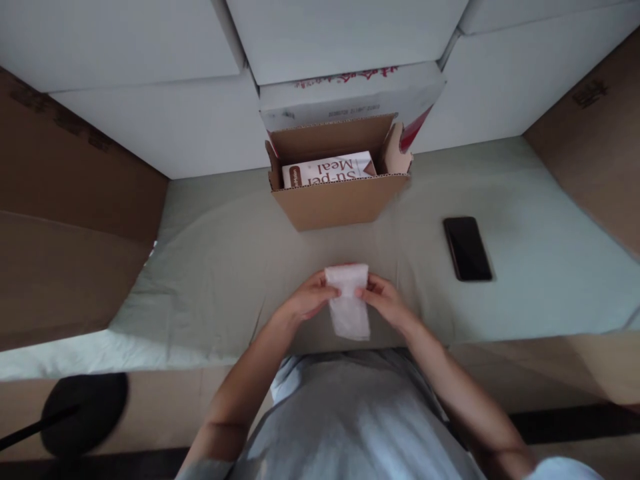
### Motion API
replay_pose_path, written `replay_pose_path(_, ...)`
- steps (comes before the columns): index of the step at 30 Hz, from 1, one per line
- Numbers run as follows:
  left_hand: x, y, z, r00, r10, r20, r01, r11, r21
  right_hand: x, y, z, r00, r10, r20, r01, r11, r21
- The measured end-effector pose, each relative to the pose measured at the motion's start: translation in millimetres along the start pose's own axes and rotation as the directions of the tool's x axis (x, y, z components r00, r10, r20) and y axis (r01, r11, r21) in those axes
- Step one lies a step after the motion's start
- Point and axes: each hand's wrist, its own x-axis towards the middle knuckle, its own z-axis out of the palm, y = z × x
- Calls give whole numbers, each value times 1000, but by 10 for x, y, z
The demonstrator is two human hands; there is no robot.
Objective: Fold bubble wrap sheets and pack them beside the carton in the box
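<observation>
Whitish and filmy, a packet point(350, 317) is spanning the gap between your two hands in the head view, above the front of the cloth-covered desk point(215, 280). You are gripping it from both sides: your left hand point(311, 295) is pinching the left edge and your right hand point(386, 300) the right. Your thumbs are pressing on the near face while your fingers are curling behind, probably so that the soft wrap is being held flat. Its lower part is hanging free towards you, and a trace of red is showing along the top edge.

Straight ahead, a cardboard box point(343, 205) is standing with its mouth open upwards, which is apparently leaving its inside within reach. A "Su-per Meal" carton point(325, 171) is sitting in it, its lettering facing you upside down. To the right, a phone point(468, 249) is lying flat, well apart from your hands, likely out of your arms' way. White boxes point(350, 33) are forming a wall behind.
</observation>
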Motion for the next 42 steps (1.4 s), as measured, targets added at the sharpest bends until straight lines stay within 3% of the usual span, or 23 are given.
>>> replay_pose_path(3,-23,-60,-27,1000,31,-3,-30,996,82,20,-16,56,996,32,-87,-25,997,76)
replay_pose_path(6,-45,-161,-57,999,44,-21,-39,980,196,31,-40,66,994,40,-102,-30,995,95)
replay_pose_path(11,-40,-256,-25,978,200,-56,-174,935,310,44,-42,89,990,15,-137,-1,995,98)
replay_pose_path(14,-36,-234,12,969,236,-69,-204,927,314,34,-55,111,987,-27,-158,45,993,110)
replay_pose_path(16,-43,-212,29,976,205,-70,-181,949,258,19,-75,113,980,-49,-191,71,992,107)
replay_pose_path(20,-59,-223,44,999,27,28,-32,986,163,-17,-98,78,964,-115,-240,120,993,7)
replay_pose_path(22,-56,-257,53,999,25,-26,-19,974,225,-37,-87,62,956,-187,-225,163,979,-121)
replay_pose_path(24,-47,-289,71,980,119,-156,-60,939,339,-59,-69,59,927,-327,-181,273,923,-272)
replay_pose_path(27,-39,-304,110,954,202,-220,-100,911,400,-96,-69,70,816,-575,-62,496,750,-438)
replay_pose_path(31,-56,-274,122,997,21,-80,-17,999,49,-149,-125,39,696,-716,62,598,529,-602)
replay_pose_path(34,-77,-244,76,997,-81,-5,79,985,-153,-176,-140,-17,664,-733,149,612,418,-671)
replay_pose_path(36,-90,-230,44,995,-97,3,96,983,-154,-183,-125,-42,667,-719,197,623,393,-676)
replay_pose_path(38,-106,-221,30,998,-67,-15,65,995,-75,-184,-108,-53,691,-697,192,622,439,-648)
replay_pose_path(39,-118,-215,32,999,-32,-36,31,999,-21,-184,-106,-55,721,-675,156,604,503,-618)
replay_pose_path(42,-178,-174,61,989,128,-74,-115,982,150,-191,-138,-75,864,-502,33,473,788,-394)
